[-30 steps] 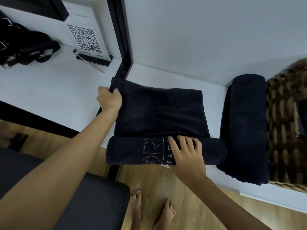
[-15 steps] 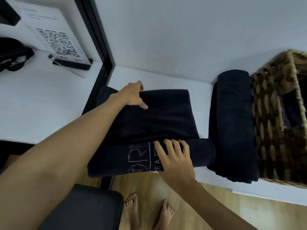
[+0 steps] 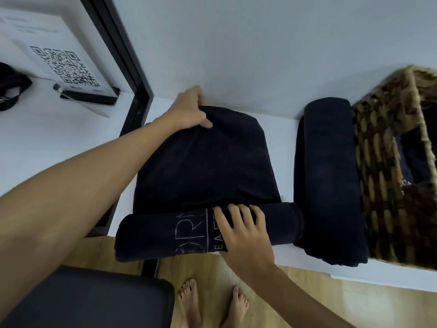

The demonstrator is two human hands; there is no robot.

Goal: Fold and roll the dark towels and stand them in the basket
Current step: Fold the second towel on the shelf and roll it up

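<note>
The left hand [image 3: 189, 110] has moved to grip the dark towel's [image 3: 205, 162] far edge, while the right hand [image 3: 243, 230] still presses flat-fingered on its rolled near end.

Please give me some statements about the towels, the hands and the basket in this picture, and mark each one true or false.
1. The right hand rests on the rolled end of the towel. True.
2. The left hand holds the basket. False: it grips the far edge of the towel, near the wall.
3. A second towel, already rolled, lies on the shelf between the first towel and the basket. True.
4. The towel being rolled is plain, with no markings. False: pale letters show on its rolled part.
5. The basket stands at the left, beside the QR sign. False: it stands at the right end of the shelf.
</note>
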